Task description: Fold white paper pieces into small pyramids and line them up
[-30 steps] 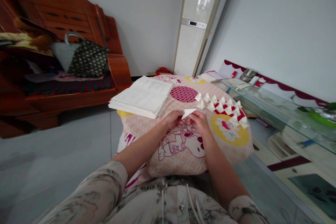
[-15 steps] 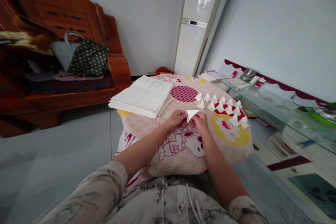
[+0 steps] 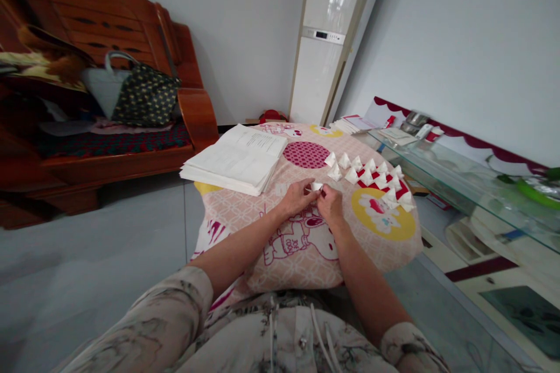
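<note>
Between my two hands is a small folded piece of white paper (image 3: 317,186), partly covered by the fingers. My left hand (image 3: 298,197) pinches its left side, and my right hand (image 3: 329,203) grips the right side. Both hands are just above the patterned tablecloth (image 3: 245,227). To the right of them stand several small folded white paper pieces (image 3: 367,178) with pointed tops, in rows, some of them on a red patch. A thick stack of white paper sheets (image 3: 238,157) lies left of my hands.
A glass-topped cabinet (image 3: 441,175) with metal tins and a cup runs along the right wall. Behind the table stands a tall white air conditioner (image 3: 319,64). A wooden bench (image 3: 109,17) with bags (image 3: 144,93) is at the left.
The white paper showed as a flat triangle before; now it looks smaller and more covered by the fingers. My right hand has shifted slightly left, closer to the left hand.
</note>
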Available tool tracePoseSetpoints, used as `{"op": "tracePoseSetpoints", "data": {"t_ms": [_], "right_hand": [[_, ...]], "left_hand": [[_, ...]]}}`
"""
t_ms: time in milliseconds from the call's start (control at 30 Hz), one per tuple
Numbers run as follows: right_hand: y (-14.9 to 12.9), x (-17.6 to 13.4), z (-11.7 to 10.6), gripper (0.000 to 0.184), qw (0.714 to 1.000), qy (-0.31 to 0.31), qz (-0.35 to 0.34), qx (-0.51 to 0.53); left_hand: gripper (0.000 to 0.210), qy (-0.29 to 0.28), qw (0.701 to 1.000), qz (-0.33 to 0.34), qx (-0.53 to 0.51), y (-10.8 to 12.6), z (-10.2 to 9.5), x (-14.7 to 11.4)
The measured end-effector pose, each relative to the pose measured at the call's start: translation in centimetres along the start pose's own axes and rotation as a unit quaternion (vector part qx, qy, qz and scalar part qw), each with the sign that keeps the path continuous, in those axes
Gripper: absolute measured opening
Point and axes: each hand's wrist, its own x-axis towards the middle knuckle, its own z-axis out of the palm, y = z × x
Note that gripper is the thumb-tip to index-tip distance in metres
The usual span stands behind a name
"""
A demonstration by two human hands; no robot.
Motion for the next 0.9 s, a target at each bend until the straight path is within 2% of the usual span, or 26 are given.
{"op": "tracePoseSetpoints", "data": {"t_ms": [100,200,333,500,667,767,900], "right_hand": [[-0.1,-0.1,0.2,0.012,1.000,-0.006,-0.019,-0.021],[-0.2,-0.2,0.3,0.012,0.999,-0.007,-0.025,-0.030],[-0.2,0.0,0.3,0.015,1.000,-0.004,-0.004,-0.018],[-0.3,0.2,0.3,0.017,0.999,0.015,0.026,0.028],[-0.5,0.2,0.2,0.012,0.992,0.026,0.034,0.121],[-0.4,0.1,0.0,0.019,0.979,0.009,0.052,0.197],[-0.1,0.0,0.1,0.028,0.948,-0.018,0.112,0.296]], "left_hand": [[0.051,-0.009,1.000,0.011,0.025,0.2,0.1,-0.1],[0.042,-0.008,0.999,0.011,0.039,0.3,0.1,0.0],[0.031,0.000,1.000,0.009,0.022,0.2,0.0,0.1],[0.031,0.018,1.000,-0.011,-0.018,-0.1,0.0,0.2],[0.040,0.020,0.998,-0.028,-0.045,-1.0,0.2,0.5],[0.041,0.032,0.996,-0.041,-0.076,-1.4,0.3,0.7],[0.033,0.047,0.990,-0.066,-0.117,-1.1,0.2,0.8]]}}
